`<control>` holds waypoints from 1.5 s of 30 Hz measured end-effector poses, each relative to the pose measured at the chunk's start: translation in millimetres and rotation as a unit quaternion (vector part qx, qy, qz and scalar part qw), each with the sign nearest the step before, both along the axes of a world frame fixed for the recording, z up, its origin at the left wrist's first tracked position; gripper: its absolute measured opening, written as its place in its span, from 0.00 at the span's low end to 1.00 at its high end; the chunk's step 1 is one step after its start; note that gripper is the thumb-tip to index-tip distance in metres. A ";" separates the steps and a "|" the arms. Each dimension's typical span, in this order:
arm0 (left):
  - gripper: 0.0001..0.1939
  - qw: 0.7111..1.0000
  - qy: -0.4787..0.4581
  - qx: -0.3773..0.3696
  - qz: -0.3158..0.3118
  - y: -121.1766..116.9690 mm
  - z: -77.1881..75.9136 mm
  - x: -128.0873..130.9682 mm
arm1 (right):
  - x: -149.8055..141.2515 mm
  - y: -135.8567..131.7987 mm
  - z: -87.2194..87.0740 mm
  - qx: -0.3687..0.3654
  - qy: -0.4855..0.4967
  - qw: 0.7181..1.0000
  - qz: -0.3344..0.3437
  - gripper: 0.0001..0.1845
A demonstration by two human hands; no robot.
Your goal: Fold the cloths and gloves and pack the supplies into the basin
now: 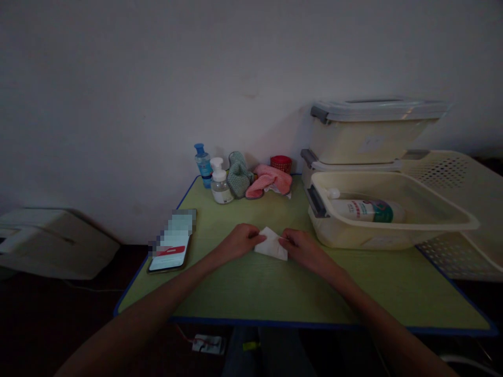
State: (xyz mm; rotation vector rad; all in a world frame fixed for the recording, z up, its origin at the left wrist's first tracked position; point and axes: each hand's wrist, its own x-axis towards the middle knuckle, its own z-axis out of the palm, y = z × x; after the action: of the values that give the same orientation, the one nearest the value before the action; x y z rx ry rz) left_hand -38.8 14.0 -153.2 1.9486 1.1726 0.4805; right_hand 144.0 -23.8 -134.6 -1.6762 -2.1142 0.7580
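Between my two hands, over the middle of the green table (231,293), is a small folded white paper (272,246) that looks like a tissue or napkin. My left hand (244,240) pinches its left edge between thumb and fingers. At its right edge, my right hand (295,245) grips the paper the same way. The paper lies slanted, with a point toward the wall. The undersides of the fingers are hidden.
Left of my arm lies a lit phone (173,251). At the back stand a blue bottle (203,166), a pump bottle (221,188), a green cloth (239,175), a pink cloth (269,179) and a red basket (281,163). An open cream bin (365,238) holding a bottle (367,210) stands right, before stacked lidded boxes (357,141).
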 end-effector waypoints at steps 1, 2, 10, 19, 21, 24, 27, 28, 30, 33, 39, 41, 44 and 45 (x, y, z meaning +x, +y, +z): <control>0.16 1.000 -0.001 0.000 0.006 1.5 -1.1 1.3 | -0.4 1.1 -0.6 -0.002 -0.005 1.000 -0.004 0.13; 0.15 1.000 -0.001 -0.003 0.015 2.6 -2.0 2.8 | -1.1 2.1 -1.2 -0.003 -0.008 1.000 -0.008 0.12; 0.08 0.990 -0.049 -0.054 0.124 1.1 -11.4 12.4 | -11.4 0.0 -5.5 0.024 -0.047 0.997 -0.051 0.06; 0.11 0.984 -0.037 0.025 0.171 -8.5 -13.6 18.5 | -24.6 -9.1 -5.3 0.089 -0.228 0.968 -0.059 0.11; 0.11 0.982 -0.038 0.043 0.180 -11.2 -15.0 19.5 | -25.9 -10.7 -4.7 0.087 -0.242 0.964 -0.061 0.11; 0.09 0.979 -0.034 0.067 0.189 -15.2 -18.3 20.5 | -27.5 -12.9 -4.3 0.083 -0.261 0.960 -0.062 0.12; 0.09 0.977 -0.020 0.089 0.192 -18.4 -20.0 21.7 | -27.8 -14.4 -4.9 0.092 -0.282 0.953 -0.063 0.11; 0.09 0.977 -0.014 0.095 0.192 -19.1 -20.0 22.1 | -27.3 -14.6 -5.3 0.095 -0.285 0.952 -0.063 0.11; 0.09 0.975 0.000 0.106 0.195 -19.5 -19.8 22.6 | -25.2 -14.6 -6.4 0.098 -0.285 0.951 -0.066 0.10; 0.11 0.968 0.022 0.132 0.214 -18.0 -20.9 21.5 | -20.3 -13.7 -8.1 0.094 -0.275 0.954 -0.077 0.10; 0.05 0.953 0.026 0.274 0.130 -15.8 -25.0 17.0 | -15.1 -11.0 -12.0 0.110 -0.243 0.962 -0.057 0.07; 0.08 0.945 0.038 0.320 0.061 -16.0 -24.2 16.5 | -15.2 -10.3 -14.0 0.122 -0.242 0.962 -0.036 0.07; 0.11 0.928 0.075 0.363 -0.028 -16.0 -23.4 15.6 | -15.4 -9.7 -17.2 0.135 -0.245 0.960 -0.028 0.07; 0.12 0.922 0.088 0.373 -0.050 -15.9 -23.6 15.1 | -15.5 -9.6 -18.0 0.139 -0.245 0.959 -0.029 0.07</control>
State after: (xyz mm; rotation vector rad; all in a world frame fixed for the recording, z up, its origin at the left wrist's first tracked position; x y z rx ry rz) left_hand -23.7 -1.9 -176.9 2.7359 1.0771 0.7922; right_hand 128.5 -33.4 -152.6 -1.8941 -2.3309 0.0093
